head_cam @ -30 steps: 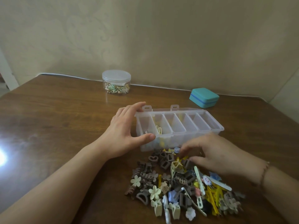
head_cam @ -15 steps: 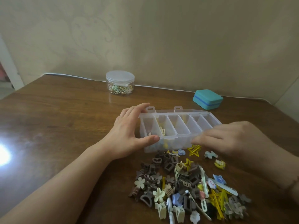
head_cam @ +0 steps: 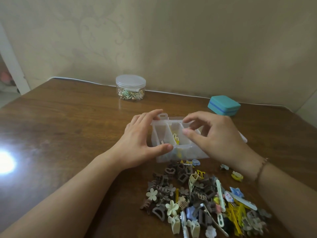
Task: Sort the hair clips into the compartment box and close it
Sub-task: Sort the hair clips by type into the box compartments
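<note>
Clear plastic makes the box [head_cam: 181, 152], which stands at the middle of the brown table [head_cam: 60, 121], its lid open. The left hand [head_cam: 142, 141] grips the box's left end: the fingers [head_cam: 151, 115] curl over the far rim and the thumb [head_cam: 163, 147] presses on the near wall, so the hand is closed around that corner. The right hand [head_cam: 212, 134] hovers over the box's right part and hides most of the compartments there. Its thumb and index finger are apart, with only a small gap, above the 2nd compartment from the left. I cannot tell if something thin is between them.

In the 2nd compartment lie yellow clips [head_cam: 175, 137]. In the 1st compartment, near the thumb, a small brownish clip [head_cam: 162, 143] is partly visible.

The pile of clips [head_cam: 202, 200] lies on the table at 6 o'clock from the box, touching its near wall at the top edge. Brown claw clips are on the left side of the pile, yellow and pale long ones on the right. 2 small clips [head_cam: 237, 176] lie apart at 3 o'clock from the pile, under the right wrist.

At 11 o'clock from the box stands a round jar [head_cam: 130, 87] with a lid. At 1 o'clock, near the wall, lies a teal case [head_cam: 223, 105].
</note>
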A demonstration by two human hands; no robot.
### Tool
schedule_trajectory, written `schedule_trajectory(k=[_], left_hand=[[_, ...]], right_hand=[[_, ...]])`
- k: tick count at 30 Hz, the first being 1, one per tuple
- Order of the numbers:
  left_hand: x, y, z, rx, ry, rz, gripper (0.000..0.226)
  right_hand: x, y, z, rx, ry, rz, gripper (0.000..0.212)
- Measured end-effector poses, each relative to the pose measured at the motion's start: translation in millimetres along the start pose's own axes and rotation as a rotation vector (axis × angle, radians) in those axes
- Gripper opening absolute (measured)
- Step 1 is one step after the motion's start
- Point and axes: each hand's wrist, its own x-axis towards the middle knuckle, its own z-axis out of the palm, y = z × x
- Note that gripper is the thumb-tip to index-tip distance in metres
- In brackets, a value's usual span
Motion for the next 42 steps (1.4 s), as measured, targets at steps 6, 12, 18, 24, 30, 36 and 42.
schedule_trajectory(k=[6,12,18,24,30,36,42], left_hand=[[0,0,2,0.008,0.013,0.009,0.093],[0,0,2,0.003,0.007,0.001,0.092],[1,1,2,0.006,0.000,-0.009,0.093],[0,0,1,0.005,0.004,-0.004,0.093],[0,1,1,-0.005,0.008,-0.006,0.094],[0,1,1,0.006,-0.007,-0.012,0.093],[0,0,1,0.012,0.016,0.006,0.095]], right_hand=[[-31,15,-37,-0.102,-0.361,-0.004,0.033],[-63,33,-45,-0.206,-0.558,0.115,0.039],[-64,36,-35,-0.165,-0.559,0.107,0.032],[-65,48,-38,-0.222,-0.549,0.072,0.052],[-36,30,-61,-0.203,-0.437,-0.012,0.051],[12,-9,-16,0.126,-0.168,-0.008,0.021],[10,-14,-2,0.074,-0.125,-0.022,0.010]])
